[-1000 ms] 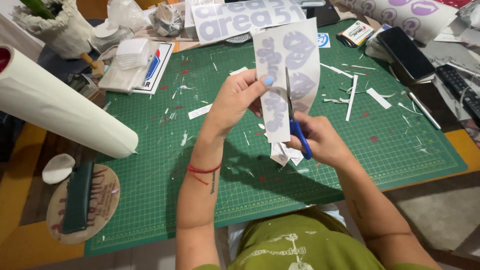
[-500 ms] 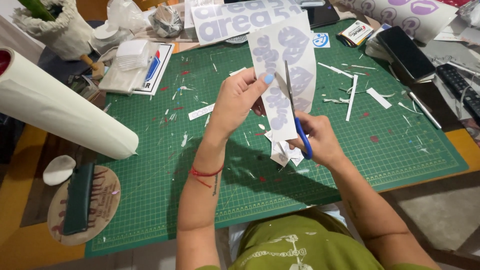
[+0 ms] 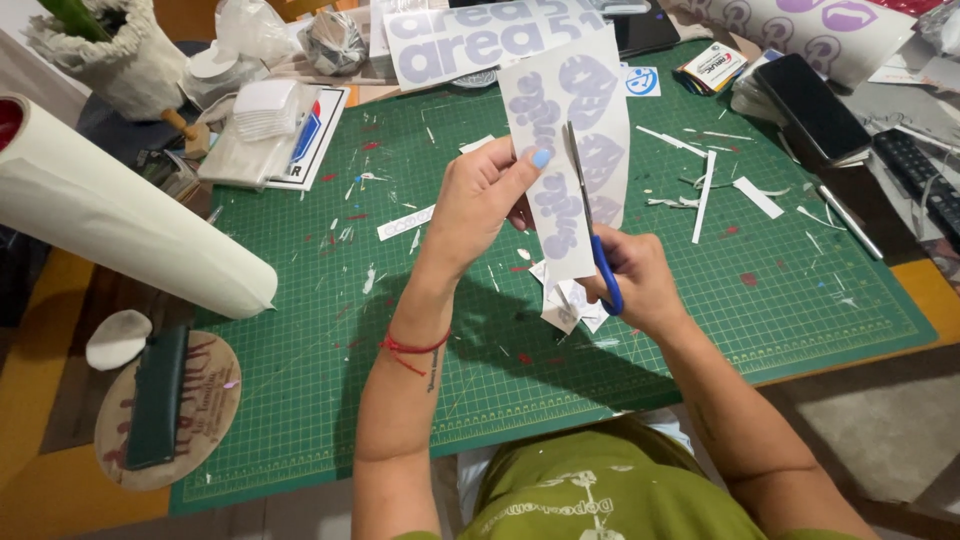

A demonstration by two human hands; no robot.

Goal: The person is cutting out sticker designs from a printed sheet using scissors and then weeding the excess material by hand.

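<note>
Nearest the camera, at the bottom edge: an olive-green shirt [image 3: 600, 500] with pale print, and two bare forearms reaching forward over a green cutting mat [image 3: 790, 300]. A red string bracelet [image 3: 412, 348] circles the left wrist.

At mid-mat: the left hand [image 3: 485, 200], fingers closed in a pinch on the left edge of a white sticker sheet [image 3: 565, 150] bearing pale lilac shapes, held upright above the mat. The right hand [image 3: 640, 280] is wrapped around blue-handled scissors [image 3: 592, 235], blades pointing up into the sheet; how far the blades are parted cannot be told. White offcuts [image 3: 565, 300] hang or lie just below the sheet.

At left: a cream paper roll [image 3: 130, 215] lying across the mat's edge; a round wooden board [image 3: 170, 410] carrying a dark green bar-shaped tool.

Scattered across the mat: white paper strips [image 3: 705, 185] and small scraps.

At the far edge: a stack of white sheets [image 3: 265, 125], a clear plastic bag [image 3: 250, 30], contents not discernible, a large lettered sheet [image 3: 470, 40], a black phone [image 3: 825, 105], a printed roll [image 3: 800, 30].
</note>
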